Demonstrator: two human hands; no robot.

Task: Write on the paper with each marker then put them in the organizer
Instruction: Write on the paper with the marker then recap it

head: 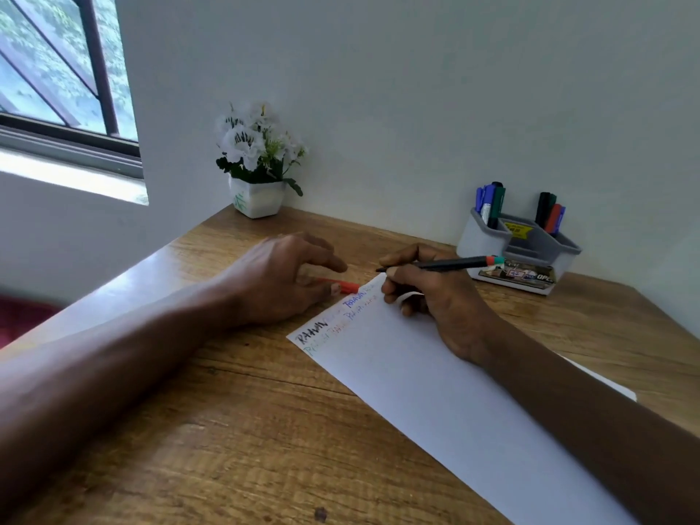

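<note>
Right hand (435, 301) on paper (435, 403), around black marker (447, 264).

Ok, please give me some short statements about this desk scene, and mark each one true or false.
1. The right hand grips a slim black marker at the far corner of the white paper sheet. True.
2. The grey plastic organizer is empty. False: coloured markers stand in two rear compartments.
3. A white square pot of white flowers stands in the wooden table's far corner. True.
4. The sheet is blank. False: coloured words run along its far end.
5. The left hand lies on the sheet. False: it rests on the table beside it.
</note>
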